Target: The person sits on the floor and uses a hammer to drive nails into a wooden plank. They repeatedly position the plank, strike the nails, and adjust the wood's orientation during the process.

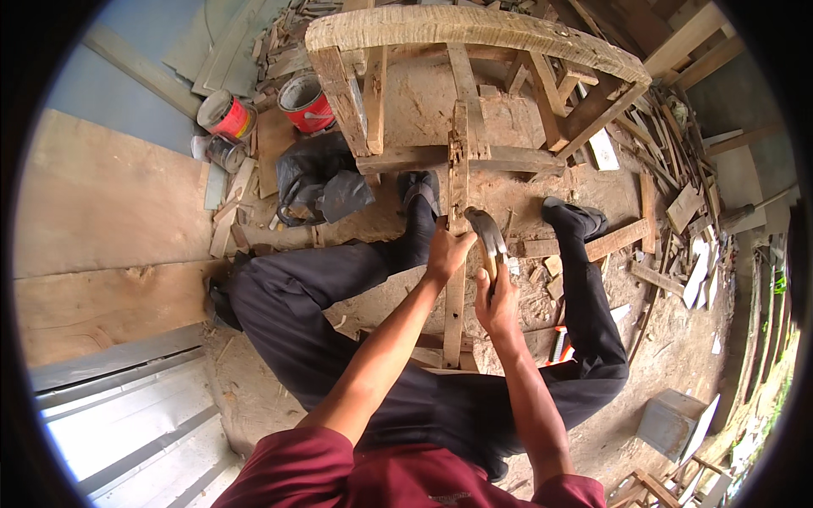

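Note:
A long narrow wooden strip [454,313] runs between my legs toward a wooden frame [474,30]. Its far part looks rough and splintered. My left hand [450,252] is closed around the strip about midway along it. Just right of it, my right hand [498,303] grips the handle of a claw hammer [488,237]. The hammer's metal head lies close beside the strip and my left fingers; whether it touches them I cannot tell. The strip's far end overlaps the frame's lower rail [406,159] in this view.
Red paint cans [227,114] and a black plastic bag [318,182] are at the left. Wood scraps [677,186] pile up on the right. An orange-handled tool [559,345] rests by my right leg. A grey metal box [673,423] sits at lower right, plywood [110,195] at far left.

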The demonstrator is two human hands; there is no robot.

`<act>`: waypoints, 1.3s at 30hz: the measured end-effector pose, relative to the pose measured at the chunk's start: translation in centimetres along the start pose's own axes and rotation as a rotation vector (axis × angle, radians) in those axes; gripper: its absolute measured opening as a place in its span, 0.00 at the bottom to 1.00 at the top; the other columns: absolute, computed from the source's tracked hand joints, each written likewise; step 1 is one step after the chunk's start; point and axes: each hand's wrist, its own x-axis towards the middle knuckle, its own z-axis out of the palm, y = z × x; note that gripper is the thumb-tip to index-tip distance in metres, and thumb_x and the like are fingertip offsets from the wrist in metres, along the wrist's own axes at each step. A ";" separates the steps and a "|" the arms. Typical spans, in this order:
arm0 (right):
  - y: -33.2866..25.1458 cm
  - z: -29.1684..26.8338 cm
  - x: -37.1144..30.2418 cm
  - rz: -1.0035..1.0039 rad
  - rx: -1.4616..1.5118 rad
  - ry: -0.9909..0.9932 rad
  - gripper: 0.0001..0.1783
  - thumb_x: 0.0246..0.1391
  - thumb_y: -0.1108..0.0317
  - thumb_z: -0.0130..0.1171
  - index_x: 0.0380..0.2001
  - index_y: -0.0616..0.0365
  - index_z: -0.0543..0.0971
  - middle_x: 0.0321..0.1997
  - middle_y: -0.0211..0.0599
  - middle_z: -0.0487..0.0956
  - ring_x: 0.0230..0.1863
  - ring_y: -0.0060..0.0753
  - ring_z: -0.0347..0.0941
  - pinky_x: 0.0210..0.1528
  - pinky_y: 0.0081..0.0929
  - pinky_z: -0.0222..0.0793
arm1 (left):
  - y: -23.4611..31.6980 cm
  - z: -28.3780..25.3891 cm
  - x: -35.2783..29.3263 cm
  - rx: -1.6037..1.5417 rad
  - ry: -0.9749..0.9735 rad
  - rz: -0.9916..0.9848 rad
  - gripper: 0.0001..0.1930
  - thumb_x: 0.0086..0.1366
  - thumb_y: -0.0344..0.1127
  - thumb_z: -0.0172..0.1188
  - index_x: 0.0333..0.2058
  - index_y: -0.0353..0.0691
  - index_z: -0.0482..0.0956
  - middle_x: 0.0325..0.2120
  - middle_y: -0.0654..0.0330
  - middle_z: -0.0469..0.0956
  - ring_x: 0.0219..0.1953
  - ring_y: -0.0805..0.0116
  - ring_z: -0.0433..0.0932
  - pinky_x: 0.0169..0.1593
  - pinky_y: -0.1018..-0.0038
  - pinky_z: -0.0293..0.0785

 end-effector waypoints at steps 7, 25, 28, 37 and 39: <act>0.4 -0.1 2.1 0.166 -0.090 -0.188 0.14 0.62 0.65 0.56 0.40 0.66 0.68 0.16 0.58 0.72 0.20 0.65 0.74 0.21 0.47 0.70 | 0.8 -0.6 -0.8 0.040 0.030 0.048 0.37 0.56 0.50 0.70 0.48 0.19 0.67 0.30 0.34 0.80 0.31 0.49 0.84 0.34 0.62 0.78; 3.5 0.4 1.6 -0.052 -0.058 -0.085 0.16 0.63 0.66 0.54 0.41 0.75 0.72 0.18 0.53 0.74 0.16 0.55 0.75 0.19 0.44 0.69 | 1.1 -1.0 -0.7 -0.062 0.041 0.004 0.29 0.55 0.41 0.68 0.45 0.21 0.68 0.24 0.40 0.80 0.29 0.55 0.83 0.32 0.63 0.77; 2.1 0.2 1.1 -0.154 0.059 -0.004 0.20 0.67 0.58 0.48 0.39 0.70 0.73 0.17 0.47 0.73 0.17 0.48 0.75 0.20 0.38 0.67 | -0.1 -0.8 -0.8 -0.015 0.039 -0.022 0.31 0.54 0.41 0.68 0.45 0.20 0.67 0.27 0.38 0.80 0.31 0.54 0.83 0.33 0.62 0.77; 1.8 0.6 1.7 -0.158 -0.053 0.082 0.19 0.69 0.59 0.47 0.39 0.68 0.74 0.16 0.48 0.72 0.16 0.38 0.73 0.19 0.37 0.65 | 1.0 -0.4 -0.5 0.113 0.018 -0.097 0.26 0.54 0.43 0.66 0.38 0.20 0.73 0.27 0.37 0.81 0.29 0.48 0.83 0.34 0.61 0.77; -0.6 0.3 1.8 -0.379 0.035 0.172 0.20 0.68 0.58 0.47 0.42 0.69 0.74 0.16 0.44 0.71 0.16 0.41 0.73 0.19 0.39 0.64 | -0.1 -1.0 -0.2 0.111 -0.031 -0.191 0.27 0.55 0.44 0.66 0.39 0.20 0.73 0.27 0.37 0.81 0.31 0.48 0.84 0.35 0.61 0.78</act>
